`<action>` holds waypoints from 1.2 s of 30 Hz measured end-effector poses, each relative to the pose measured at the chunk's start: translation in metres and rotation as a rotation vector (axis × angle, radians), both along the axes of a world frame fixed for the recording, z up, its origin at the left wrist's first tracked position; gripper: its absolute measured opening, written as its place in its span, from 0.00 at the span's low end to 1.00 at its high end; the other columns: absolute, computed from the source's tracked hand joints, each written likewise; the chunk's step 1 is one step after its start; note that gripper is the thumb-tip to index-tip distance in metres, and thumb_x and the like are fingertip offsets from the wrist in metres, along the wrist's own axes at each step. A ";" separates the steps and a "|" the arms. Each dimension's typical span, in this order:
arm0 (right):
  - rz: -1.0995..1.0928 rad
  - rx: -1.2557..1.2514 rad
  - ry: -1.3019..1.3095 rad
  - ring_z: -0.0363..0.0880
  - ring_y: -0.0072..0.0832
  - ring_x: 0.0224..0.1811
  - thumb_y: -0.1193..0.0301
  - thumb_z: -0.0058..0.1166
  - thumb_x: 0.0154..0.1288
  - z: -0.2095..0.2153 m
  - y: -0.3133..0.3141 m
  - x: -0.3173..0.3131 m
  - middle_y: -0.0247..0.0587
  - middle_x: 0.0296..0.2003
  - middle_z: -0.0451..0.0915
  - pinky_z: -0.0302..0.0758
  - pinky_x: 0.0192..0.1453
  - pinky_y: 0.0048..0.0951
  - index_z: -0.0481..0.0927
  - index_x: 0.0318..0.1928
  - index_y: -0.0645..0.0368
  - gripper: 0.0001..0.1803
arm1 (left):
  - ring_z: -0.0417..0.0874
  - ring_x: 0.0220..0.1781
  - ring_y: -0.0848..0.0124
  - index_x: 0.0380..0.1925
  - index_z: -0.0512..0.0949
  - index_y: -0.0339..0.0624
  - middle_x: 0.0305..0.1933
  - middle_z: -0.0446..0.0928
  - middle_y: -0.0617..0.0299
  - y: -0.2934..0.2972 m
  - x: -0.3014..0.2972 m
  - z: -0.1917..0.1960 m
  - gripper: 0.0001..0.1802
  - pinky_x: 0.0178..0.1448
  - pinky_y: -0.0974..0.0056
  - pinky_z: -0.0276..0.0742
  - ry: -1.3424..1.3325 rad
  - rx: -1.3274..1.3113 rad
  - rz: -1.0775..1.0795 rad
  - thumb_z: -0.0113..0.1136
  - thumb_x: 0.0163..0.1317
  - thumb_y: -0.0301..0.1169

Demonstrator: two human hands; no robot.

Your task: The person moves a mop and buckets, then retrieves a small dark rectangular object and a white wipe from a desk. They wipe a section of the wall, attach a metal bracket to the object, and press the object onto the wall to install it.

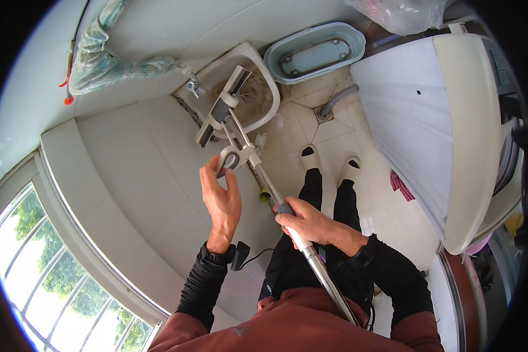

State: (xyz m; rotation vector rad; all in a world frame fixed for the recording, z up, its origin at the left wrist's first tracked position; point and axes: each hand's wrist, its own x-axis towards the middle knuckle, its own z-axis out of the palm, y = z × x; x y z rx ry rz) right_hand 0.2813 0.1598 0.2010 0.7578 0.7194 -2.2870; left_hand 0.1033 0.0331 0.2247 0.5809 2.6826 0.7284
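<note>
A butterfly sponge mop with a shiny metal pole slants across the middle, its lower pole end by my body. Its grey and white head lies over the mop sink, with the two wings spread out flat. My left hand is hooked round the looped pull lever beside the pole, its fingertips partly hidden behind the loop. Lower down, my right hand wraps the pole at the grey collar. The sink looks stained and brownish inside.
A tap with a cloth-wrapped pipe is on the wall. Next to the sink stands a light-blue tub. A grey hose enters a floor drain. A large white appliance fills the right side; a barred window is at left.
</note>
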 end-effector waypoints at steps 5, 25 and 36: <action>0.038 -0.011 -0.015 0.75 0.25 0.20 0.64 0.54 0.76 0.003 0.002 0.001 0.37 0.29 0.74 0.78 0.21 0.32 0.66 0.59 0.63 0.21 | 0.84 0.48 0.57 0.55 0.76 0.33 0.48 0.79 0.49 -0.007 -0.009 -0.004 0.15 0.55 0.56 0.79 0.007 -0.024 0.003 0.60 0.70 0.24; 0.231 0.123 -0.001 0.79 0.26 0.22 0.67 0.58 0.73 0.022 0.015 0.073 0.37 0.31 0.75 0.79 0.24 0.32 0.66 0.62 0.65 0.25 | 0.86 0.49 0.45 0.52 0.82 0.43 0.47 0.86 0.45 -0.058 -0.084 -0.200 0.14 0.52 0.47 0.80 -0.238 -0.216 -0.181 0.62 0.69 0.31; 0.414 0.290 0.108 0.83 0.29 0.25 0.64 0.58 0.74 -0.027 0.036 0.104 0.38 0.31 0.77 0.81 0.27 0.34 0.68 0.50 0.63 0.18 | 0.88 0.49 0.63 0.59 0.79 0.42 0.47 0.87 0.58 -0.064 0.115 -0.097 0.26 0.54 0.56 0.85 -1.562 0.189 0.279 0.59 0.75 0.51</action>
